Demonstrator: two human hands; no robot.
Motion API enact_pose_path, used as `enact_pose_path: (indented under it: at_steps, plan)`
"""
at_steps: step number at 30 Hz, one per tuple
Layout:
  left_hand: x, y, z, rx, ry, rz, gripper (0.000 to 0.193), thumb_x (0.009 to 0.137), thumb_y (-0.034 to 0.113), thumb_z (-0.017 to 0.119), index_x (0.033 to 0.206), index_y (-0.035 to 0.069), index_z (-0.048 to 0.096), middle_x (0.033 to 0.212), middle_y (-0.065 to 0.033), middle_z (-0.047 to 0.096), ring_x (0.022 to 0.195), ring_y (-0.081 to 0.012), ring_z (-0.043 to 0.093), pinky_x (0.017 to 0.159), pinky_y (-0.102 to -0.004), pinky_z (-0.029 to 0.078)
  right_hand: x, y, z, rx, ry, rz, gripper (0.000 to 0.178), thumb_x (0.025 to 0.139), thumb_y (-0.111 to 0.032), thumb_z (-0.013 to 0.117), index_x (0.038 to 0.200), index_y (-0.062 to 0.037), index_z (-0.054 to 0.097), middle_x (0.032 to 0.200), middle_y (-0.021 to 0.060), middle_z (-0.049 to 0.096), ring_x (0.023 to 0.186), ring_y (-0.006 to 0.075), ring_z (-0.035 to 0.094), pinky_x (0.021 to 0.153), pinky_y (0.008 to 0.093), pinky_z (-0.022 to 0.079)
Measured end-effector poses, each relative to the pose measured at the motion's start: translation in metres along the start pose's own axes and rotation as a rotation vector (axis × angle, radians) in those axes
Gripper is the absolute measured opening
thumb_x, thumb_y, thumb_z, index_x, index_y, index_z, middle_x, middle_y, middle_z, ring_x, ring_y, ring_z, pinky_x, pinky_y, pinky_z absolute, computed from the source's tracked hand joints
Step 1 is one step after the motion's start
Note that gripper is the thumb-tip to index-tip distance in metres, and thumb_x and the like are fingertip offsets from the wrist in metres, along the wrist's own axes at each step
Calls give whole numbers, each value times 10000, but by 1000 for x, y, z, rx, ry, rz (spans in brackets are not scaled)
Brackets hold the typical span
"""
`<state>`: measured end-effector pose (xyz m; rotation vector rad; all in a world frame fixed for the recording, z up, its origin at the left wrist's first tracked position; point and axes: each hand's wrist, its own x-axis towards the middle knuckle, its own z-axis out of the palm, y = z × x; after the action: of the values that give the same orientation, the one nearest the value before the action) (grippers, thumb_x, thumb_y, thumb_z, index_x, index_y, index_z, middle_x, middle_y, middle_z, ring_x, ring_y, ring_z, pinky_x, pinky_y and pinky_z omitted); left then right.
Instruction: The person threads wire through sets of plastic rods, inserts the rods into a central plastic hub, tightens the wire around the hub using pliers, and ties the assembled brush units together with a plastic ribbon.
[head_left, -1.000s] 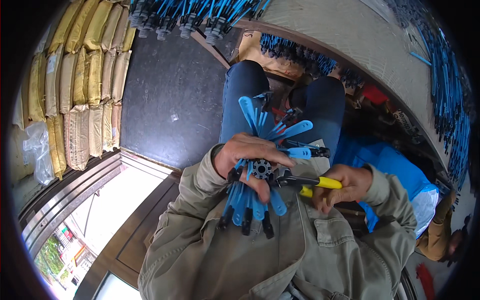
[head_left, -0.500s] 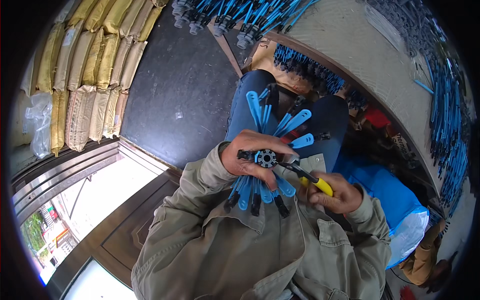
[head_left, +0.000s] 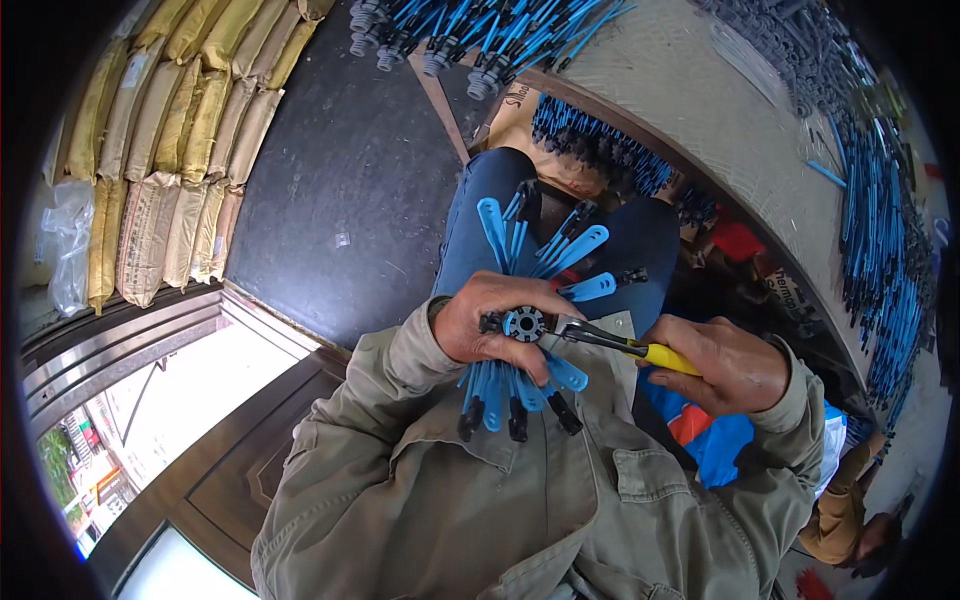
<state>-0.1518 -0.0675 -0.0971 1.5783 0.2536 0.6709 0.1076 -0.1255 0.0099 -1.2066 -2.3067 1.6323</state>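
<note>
My left hand [head_left: 468,318] is wrapped round a round black hub [head_left: 525,323] with notches and a hole at its centre. Blue plastic strips [head_left: 494,235] with slotted ends, some tipped in black, fan out from it on both sides of the hand. In my right hand [head_left: 738,368] is a pair of pliers with yellow handles [head_left: 668,358], held by a closed fist. The metal jaws point left and reach the hub's right side beside my left fingers. Whether they grip a part there I cannot tell.
Bundles of blue and black pieces [head_left: 490,40] lie on the bench [head_left: 660,60] ahead, with a long pile [head_left: 880,250] along the right. Stacked sacks [head_left: 150,230] stand at the left above a window. A blue bag [head_left: 720,450] sits under my right arm. Another person [head_left: 845,515] is at lower right.
My right hand has moved right and slightly up, and the pliers now lie more level, with the jaws still by the hub. My left hand stays round the hub.
</note>
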Motion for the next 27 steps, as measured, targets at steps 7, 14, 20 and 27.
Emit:
enact_pose_path:
  at_steps: [7, 14, 20, 27]
  plan:
    - [4, 1, -4, -29, -96, -22, 550, 628, 238, 808, 1078, 4, 596, 940, -111, 647, 807, -222, 640, 703, -293, 489, 1, -2, 2, -60, -7, 41, 289, 834, -133, 597, 1052, -22, 443, 841, 174, 559, 705, 385, 570, 567, 416, 445]
    - [-20, 21, -26, -245, 371, -170, 441, 833, 311, 626, 1133, -7, 564, 771, -42, 563, 706, -114, 518, 622, -253, 415, -14, 21, -18, -442, 724, 101, 296, 814, -128, 617, 1055, -20, 482, 932, 186, 560, 805, 392, 576, 655, 417, 464]
    - [14, 135, -89, 255, 768, 8, 425, 923, 268, 459, 1247, -7, 441, 772, -47, 559, 690, -126, 538, 611, -250, 435, -53, 99, -68, -815, 1164, 393, 331, 827, -170, 610, 1115, -54, 494, 1013, 152, 565, 867, 381, 574, 687, 390, 474]
    - [226, 166, -176, 716, 50, 252, 284, 892, 252, 554, 1091, 51, 582, 828, -22, 614, 717, -82, 548, 635, -239, 449, -62, 136, -87, -792, 1290, 440, 343, 818, -210, 623, 1116, -83, 509, 1002, 131, 572, 843, 354, 579, 647, 390, 469]
